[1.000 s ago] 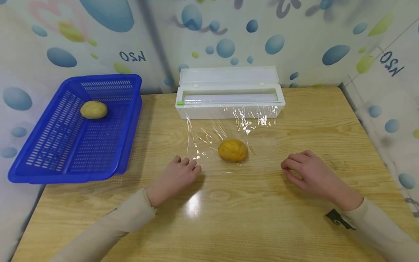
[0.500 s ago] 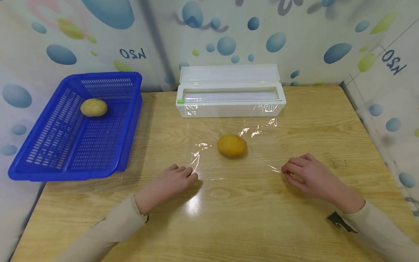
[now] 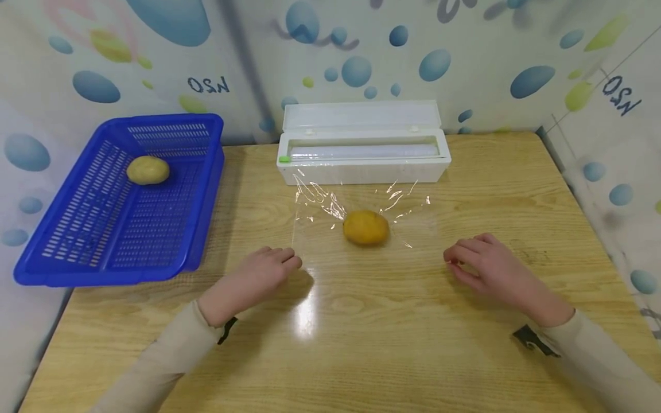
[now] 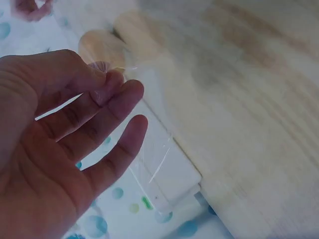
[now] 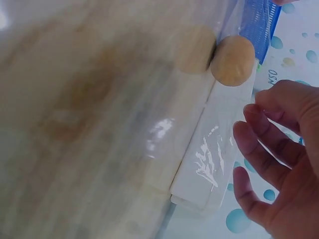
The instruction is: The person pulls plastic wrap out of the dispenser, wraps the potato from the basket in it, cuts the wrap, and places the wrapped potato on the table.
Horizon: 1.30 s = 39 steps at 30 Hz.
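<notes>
A sheet of clear cling film [image 3: 320,226] runs from the white dispenser box [image 3: 361,173] toward both hands, over a yellow-orange oval fruit or vegetable [image 3: 366,228] on the table. Wrinkles in the film spread out around this oval thing. My left hand [image 3: 253,281] pinches the film's near left corner between thumb and index finger, as the left wrist view shows. At the near right corner, my right hand [image 3: 488,268] pinches the film with thumb and index finger, the other fingers [image 5: 246,191] loosely bent. Both hands are held just above the table.
At the left stands a blue plastic basket [image 3: 206,223] with a potato [image 3: 148,170] inside. The dispenser's lid [image 3: 361,116] is raised against the patterned wall [image 3: 356,46], and a film roll [image 3: 364,151] lies in it. Wood-grain tabletop [image 3: 382,344] extends in front.
My left hand has shifted left, and my right hand has hardly moved. The film's wrinkles have changed and now fan out around the oval thing, which appears slightly farther back.
</notes>
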### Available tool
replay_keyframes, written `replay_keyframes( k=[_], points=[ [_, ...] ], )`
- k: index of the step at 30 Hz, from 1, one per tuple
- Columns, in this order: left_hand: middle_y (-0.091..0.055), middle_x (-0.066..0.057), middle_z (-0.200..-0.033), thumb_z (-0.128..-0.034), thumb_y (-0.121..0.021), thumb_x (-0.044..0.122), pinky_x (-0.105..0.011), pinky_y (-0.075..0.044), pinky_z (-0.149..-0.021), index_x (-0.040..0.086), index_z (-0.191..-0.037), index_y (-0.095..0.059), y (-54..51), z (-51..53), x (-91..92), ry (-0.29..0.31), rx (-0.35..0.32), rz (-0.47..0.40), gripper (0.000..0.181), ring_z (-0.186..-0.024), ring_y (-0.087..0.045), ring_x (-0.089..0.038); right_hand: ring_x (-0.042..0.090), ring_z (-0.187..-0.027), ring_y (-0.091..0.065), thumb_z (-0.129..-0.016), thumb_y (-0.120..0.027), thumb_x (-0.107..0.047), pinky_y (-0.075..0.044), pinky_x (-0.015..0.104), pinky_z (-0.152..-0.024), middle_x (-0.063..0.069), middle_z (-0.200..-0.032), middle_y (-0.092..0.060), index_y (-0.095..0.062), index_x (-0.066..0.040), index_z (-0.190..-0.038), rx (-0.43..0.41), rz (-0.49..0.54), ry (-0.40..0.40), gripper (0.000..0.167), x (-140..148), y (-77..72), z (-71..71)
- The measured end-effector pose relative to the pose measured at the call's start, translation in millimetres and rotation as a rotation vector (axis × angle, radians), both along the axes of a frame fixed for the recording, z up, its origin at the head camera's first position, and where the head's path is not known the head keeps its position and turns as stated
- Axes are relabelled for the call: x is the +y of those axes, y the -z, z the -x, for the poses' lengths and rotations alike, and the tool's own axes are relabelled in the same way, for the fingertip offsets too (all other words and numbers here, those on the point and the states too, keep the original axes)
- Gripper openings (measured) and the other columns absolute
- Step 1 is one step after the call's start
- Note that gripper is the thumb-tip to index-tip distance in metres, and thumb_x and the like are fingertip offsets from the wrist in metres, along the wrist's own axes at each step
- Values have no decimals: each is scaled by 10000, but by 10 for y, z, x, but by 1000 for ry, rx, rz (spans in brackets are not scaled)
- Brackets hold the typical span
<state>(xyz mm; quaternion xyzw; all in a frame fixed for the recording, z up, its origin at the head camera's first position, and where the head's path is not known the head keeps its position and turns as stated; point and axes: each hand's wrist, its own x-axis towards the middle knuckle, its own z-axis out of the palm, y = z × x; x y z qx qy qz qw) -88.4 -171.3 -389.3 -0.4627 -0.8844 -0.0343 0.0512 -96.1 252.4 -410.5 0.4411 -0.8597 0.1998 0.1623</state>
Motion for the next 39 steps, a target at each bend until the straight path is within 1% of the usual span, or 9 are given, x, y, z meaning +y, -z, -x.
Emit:
replay_keyframes(
  k=[5,7,9,10,12,14,20,24,39],
  points=[
    [-580,-42,-801,-707,-648,-145,-291,-457,-535,22,-876,-632,-51,132,-49,-14,-83,-161,238,-607,-539,-157,116,-712,-580,-1034,-344,-419,-435,415,-700,-51,-844,-627,-647,-94,-887,-63,-3,1,468,11,-63,113],
    [-585,-40,-802,-729,-627,-148,-278,-457,-526,19,-874,-639,-59,185,-57,-26,-107,-208,222,-587,-526,-144,98,-725,-570,-1016,-483,-356,-431,408,-710,-71,-846,-619,-647,-103,-894,-103,-13,11,325,17,-97,163],
    [-582,-35,-802,-742,-612,-146,-260,-445,-511,17,-875,-637,-65,233,-58,-39,-129,-237,212,-575,-510,-130,82,-733,-557,-939,-650,-221,-432,406,-709,-87,-842,-609,-645,-110,-900,-136,-25,21,118,21,-131,214],
    [-583,-36,-802,-750,-611,-143,-255,-445,-511,14,-877,-636,-67,259,-53,-43,-137,-247,203,-576,-508,-125,77,-735,-552,-882,-708,-139,-436,407,-707,-92,-840,-607,-644,-112,-904,-148,-29,25,73,23,-146,241],
    [-581,-36,-802,-766,-619,-138,-253,-451,-523,12,-876,-631,-68,312,-41,-51,-150,-258,187,-594,-517,-122,70,-732,-545,-753,-757,22,-441,399,-688,-99,-830,-600,-640,-114,-906,-165,-30,29,236,24,-172,294],
    [-579,-40,-804,-775,-627,-137,-261,-458,-529,10,-876,-629,-70,367,-32,-64,-159,-266,178,-604,-525,-128,60,-720,-538,-709,-766,64,-448,382,-662,-101,-816,-597,-635,-111,-902,-173,-23,27,291,23,-190,344],
    [-593,-37,-833,-798,-624,-110,-292,-481,-556,24,-889,-632,-72,509,-44,-110,-170,-265,161,-648,-563,-150,43,-712,-524,-717,-756,93,-447,335,-631,-92,-806,-609,-629,-92,-904,-193,12,19,292,13,-234,460],
    [-608,-49,-844,-814,-614,-98,-308,-493,-582,21,-895,-631,-69,584,-64,-114,-167,-270,145,-670,-579,-162,48,-712,-525,-723,-756,102,-468,339,-623,-68,-806,-616,-630,-70,-901,-206,24,21,278,-1,-271,522],
    [-624,-63,-852,-834,-602,-99,-333,-495,-646,6,-915,-640,-65,727,-102,-130,-232,-298,138,-711,-570,-167,60,-743,-535,-759,-730,101,-430,186,-670,-51,-844,-627,-633,-80,-920,-246,50,41,261,-19,-319,646]
  ],
)
